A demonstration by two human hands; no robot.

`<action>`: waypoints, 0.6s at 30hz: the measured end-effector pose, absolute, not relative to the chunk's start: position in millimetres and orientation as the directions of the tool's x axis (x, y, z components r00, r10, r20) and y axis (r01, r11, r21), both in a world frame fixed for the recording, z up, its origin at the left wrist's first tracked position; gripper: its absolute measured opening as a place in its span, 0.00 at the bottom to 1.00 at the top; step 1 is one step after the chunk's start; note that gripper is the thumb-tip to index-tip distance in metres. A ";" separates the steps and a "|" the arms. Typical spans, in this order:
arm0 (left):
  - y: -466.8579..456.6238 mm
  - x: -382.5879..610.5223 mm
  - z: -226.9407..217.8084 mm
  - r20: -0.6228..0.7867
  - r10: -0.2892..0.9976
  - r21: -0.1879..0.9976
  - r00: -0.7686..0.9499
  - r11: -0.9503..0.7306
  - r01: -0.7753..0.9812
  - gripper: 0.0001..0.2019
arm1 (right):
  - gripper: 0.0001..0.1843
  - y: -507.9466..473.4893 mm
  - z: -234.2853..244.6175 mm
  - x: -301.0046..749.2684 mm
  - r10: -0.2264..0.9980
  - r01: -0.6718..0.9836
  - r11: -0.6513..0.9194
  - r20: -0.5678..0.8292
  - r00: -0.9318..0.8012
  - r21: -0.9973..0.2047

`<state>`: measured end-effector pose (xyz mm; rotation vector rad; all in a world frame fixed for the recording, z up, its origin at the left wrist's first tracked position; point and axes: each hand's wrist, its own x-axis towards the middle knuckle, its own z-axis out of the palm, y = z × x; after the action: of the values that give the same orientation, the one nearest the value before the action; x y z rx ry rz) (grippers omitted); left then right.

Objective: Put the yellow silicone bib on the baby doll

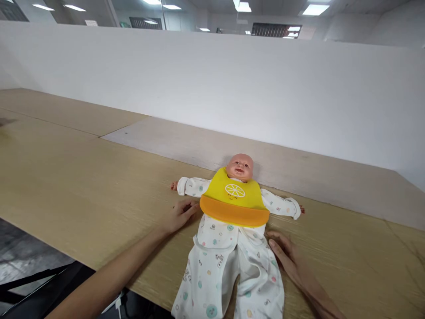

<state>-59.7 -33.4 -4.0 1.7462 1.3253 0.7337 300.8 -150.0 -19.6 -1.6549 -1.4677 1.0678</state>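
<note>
A baby doll [241, 165] lies face up on the table, its arms stretched out to both sides. Around its neck is a yellow bib [217, 188] with a white citrus-slice print and an orange catch pocket [234, 212] along the bottom. The doll wears white patterned baby clothes [212, 266], and the legs run off the lower edge of the view. My left hand [181, 215] rests on the table just beside the bib's left end, fingers loosely extended, holding nothing. Beside the doll's hip on the right, my right hand [283, 252] is open, its thumb close to the clothing; whether it touches is unclear.
The wooden table [109, 190] has its front edge at the lower left, with a dark frame and a white cable [117, 303] below it. A paler board [186, 139] runs along the back, against a white partition [212, 84] topped with glass.
</note>
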 end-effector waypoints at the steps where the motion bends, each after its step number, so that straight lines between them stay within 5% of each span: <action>1: -30.5 -58.3 -5.4 0.029 0.971 0.849 0.236 -0.148 0.507 0.17 | 0.16 -145.7 -19.4 303.9 0.991 0.447 -0.132 -0.121 0.053 -0.885; 8: 12.4 -20.3 13.1 0.412 0.911 0.702 -0.025 -0.299 0.646 0.03 | 0.20 -105.8 -16.3 314.3 0.962 0.579 -0.021 0.142 0.233 -0.815; 13: 60.8 20.2 24.7 0.280 0.960 0.658 -0.008 -0.186 0.730 0.09 | 0.21 -101.3 -14.5 313.5 0.958 0.606 0.024 0.191 0.213 -0.795; 18: 93.0 35.8 16.1 -0.063 0.996 0.678 0.060 -0.002 0.735 0.19 | 0.20 -98.9 -8.4 312.9 0.913 0.618 0.038 0.278 0.298 -0.786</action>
<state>35.8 93.0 16.1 1.7906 1.7279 0.6111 312.9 -98.9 -8.4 -1.6703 -1.4105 0.4148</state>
